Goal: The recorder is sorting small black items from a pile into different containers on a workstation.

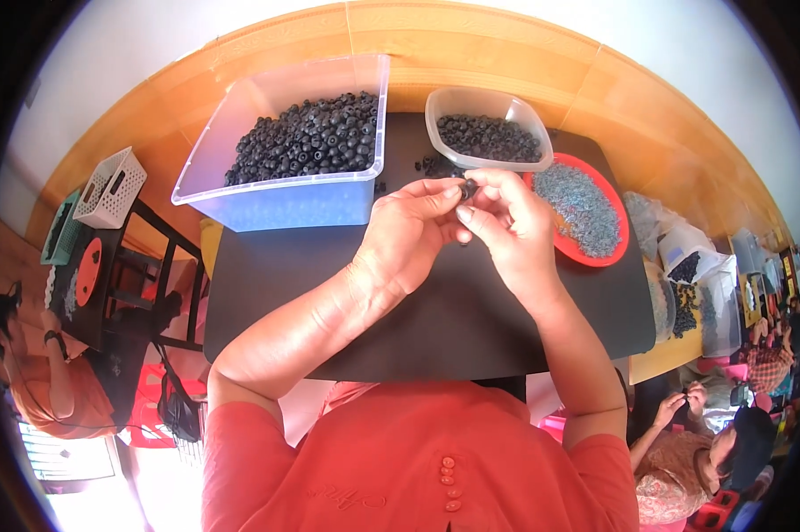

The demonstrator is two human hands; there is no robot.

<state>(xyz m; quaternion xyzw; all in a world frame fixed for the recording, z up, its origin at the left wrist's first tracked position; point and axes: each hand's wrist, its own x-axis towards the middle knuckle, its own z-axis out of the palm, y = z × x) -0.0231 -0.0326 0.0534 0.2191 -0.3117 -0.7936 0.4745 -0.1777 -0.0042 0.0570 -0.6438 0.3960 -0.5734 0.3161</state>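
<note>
A black work board (435, 310) fills the space in front of the person, and both hands meet above its far half. Beyond the fingers and off to their left stands a big clear bin (280, 199) heaped with small black parts. Straight beyond the fingertips, close by, sits a smaller clear tub (435, 111) holding the same dark pieces. To the right of the fingers, just beside the right wrist, lies a red tray (617, 199) spread with fine blue-grey bits. A few loose black pieces (431, 166) rest on the board between the tub and the fingertips.

The left hand (400, 244) comes in from the lower left, its thumb and forefinger stretched toward the middle. The right hand (511, 226) curls in from the right, its fingers bent over the same spot. Where the two sets of fingertips meet is one small black part (468, 188), pinched from both sides; both hands are closed on it. It lies at the very tips, nearer the right hand's thumb, with the left forefinger touching it from the left. It is too small to tell its long axis.
</note>
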